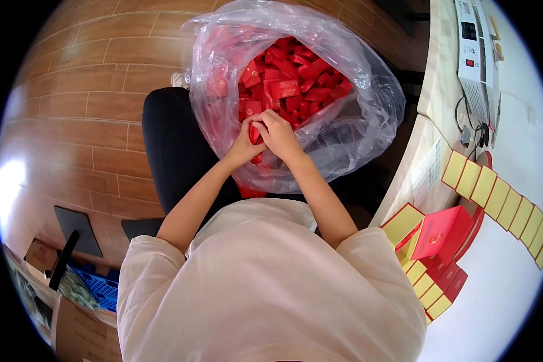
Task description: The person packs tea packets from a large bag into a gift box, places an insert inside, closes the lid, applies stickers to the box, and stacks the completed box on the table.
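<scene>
A large clear plastic bag gapes in front of my legs, filled with many small red packets, some with gold print. Over its near edge, my left hand and my right hand come together with their fingers closed around one small red packet. The fingers hide part of it. More red shows just below my hands, against the bag's near side.
To the right, a white table carries an open red and yellow box, stacked red-and-yellow boxes, a row of yellow boxes and a white machine with cables. A blue crate and a cardboard box stand at lower left.
</scene>
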A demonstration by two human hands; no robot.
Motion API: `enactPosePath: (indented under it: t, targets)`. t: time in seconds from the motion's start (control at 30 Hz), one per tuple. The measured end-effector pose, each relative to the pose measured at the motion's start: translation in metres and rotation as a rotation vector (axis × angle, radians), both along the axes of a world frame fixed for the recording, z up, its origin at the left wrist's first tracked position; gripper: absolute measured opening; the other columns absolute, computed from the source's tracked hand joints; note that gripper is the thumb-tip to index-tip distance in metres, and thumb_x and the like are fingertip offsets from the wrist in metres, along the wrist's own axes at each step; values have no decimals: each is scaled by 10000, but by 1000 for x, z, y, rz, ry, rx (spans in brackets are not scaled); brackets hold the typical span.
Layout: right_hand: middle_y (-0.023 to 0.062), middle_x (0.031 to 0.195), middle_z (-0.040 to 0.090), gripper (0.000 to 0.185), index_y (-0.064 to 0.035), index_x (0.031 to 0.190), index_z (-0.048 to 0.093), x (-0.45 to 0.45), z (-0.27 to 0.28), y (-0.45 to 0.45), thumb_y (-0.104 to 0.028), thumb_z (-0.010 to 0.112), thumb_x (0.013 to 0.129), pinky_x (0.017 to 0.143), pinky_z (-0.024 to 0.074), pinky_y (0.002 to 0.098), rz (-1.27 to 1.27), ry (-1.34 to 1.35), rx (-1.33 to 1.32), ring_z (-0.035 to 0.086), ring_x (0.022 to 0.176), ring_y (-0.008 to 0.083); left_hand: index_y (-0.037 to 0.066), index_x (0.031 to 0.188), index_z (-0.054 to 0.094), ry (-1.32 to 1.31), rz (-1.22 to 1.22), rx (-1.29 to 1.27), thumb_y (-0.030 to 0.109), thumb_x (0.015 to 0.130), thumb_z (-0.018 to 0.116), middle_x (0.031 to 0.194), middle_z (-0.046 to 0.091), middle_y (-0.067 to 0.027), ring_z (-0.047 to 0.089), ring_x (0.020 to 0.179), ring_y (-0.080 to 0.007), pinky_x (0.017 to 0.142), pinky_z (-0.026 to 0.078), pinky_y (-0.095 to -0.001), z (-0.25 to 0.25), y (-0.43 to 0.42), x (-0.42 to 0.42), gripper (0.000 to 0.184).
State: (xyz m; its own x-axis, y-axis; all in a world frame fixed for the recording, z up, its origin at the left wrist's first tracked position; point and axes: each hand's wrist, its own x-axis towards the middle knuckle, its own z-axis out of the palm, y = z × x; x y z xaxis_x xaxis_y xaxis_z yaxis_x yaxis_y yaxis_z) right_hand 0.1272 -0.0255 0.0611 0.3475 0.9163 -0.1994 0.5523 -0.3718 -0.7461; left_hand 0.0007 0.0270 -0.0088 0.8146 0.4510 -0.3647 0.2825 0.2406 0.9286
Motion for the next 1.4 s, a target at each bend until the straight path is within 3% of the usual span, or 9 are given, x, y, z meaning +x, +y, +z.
enactPosePath:
  t: [0.17, 0.57, 0.73, 0.83, 0.97, 1.1, 1.23, 1.3, 1.4]
  targets:
    - [170, 957, 580, 238, -56, 1077, 569, 25, -60, 19, -143, 588, 856, 712, 492, 439, -123, -81, 140, 595, 847, 387, 61, 1382, 230, 137, 175, -129, 264, 639, 812, 1343, 367, -228, 422, 1234, -332, 1024, 359, -386, -5, 10, 8, 966]
    - [270, 1314, 345, 438, -85, 1167, 421, 84, -124, 28, -112, 646, 792, 842, 485, 491, -400, -422, -673, 554, 1001, 438, 60, 1406, 231, 241, 234, -146, 434, 662, 817, 1346, 374, -196, 396, 1248, -289, 1045, 332, -370, 1, 20, 22, 1018]
    - [190, 1073, 597, 304, -29, 1129, 455, 98, -95, -15, -30, 564, 845, 758, 500, 437, -754, -270, -351, 615, 962, 340, 35, 1386, 269, 218, 352, -282, 439, 693, 796, 1379, 360, -216, 376, 1281, -296, 1059, 316, -377, -9, 20, 30, 960]
    - [143, 1040, 614, 242, -13, 1139, 500, 91, -85, -32, -25, 519, 898, 736, 526, 377, -902, 120, 3, 628, 885, 281, 38, 1396, 253, 164, 403, -392, 437, 696, 796, 1369, 374, -213, 384, 1274, -292, 1051, 325, -376, -16, 18, 31, 972]
    - [98, 945, 610, 326, -35, 1235, 515, 59, -56, -40, 22, 465, 918, 723, 547, 274, -1114, 1535, 218, 605, 794, 191, 58, 1355, 245, 76, 457, -501, 281, 823, 725, 1096, 548, -97, 595, 917, -175, 859, 473, -319, -21, 17, 30, 750]
    - [58, 905, 594, 327, -67, 1244, 522, 23, -53, -41, -41, 446, 928, 590, 446, 233, -906, 1936, 92, 535, 703, 137, 6, 1395, 218, 39, 473, -556, 386, 746, 777, 1278, 443, -160, 470, 1184, -232, 975, 404, -337, 19, 31, 31, 937]
    - [40, 889, 599, 280, -39, 1161, 568, 13, -57, -39, -68, 490, 894, 603, 450, 269, -726, 1757, -78, 543, 715, 150, 21, 1387, 249, 103, 376, -494, 384, 726, 791, 1307, 425, -182, 452, 1206, -262, 998, 385, -363, 7, 27, 28, 928]
    - [78, 850, 631, 251, -8, 1053, 601, 14, -54, -31, -120, 553, 834, 645, 474, 326, -513, 678, -318, 589, 739, 205, 27, 1383, 261, 135, 360, -269, 386, 717, 795, 1318, 416, -190, 445, 1215, -276, 1007, 377, -371, -4, 22, 27, 926]
    - [148, 819, 648, 283, 10, 1007, 616, 29, -50, -18, -165, 610, 784, 706, 488, 372, -99, 234, -412, 629, 791, 271, 42, 1381, 277, 141, 315, -131, 377, 701, 801, 1342, 394, -206, 421, 1240, -299, 1029, 354, -381, -11, 18, 28, 922]
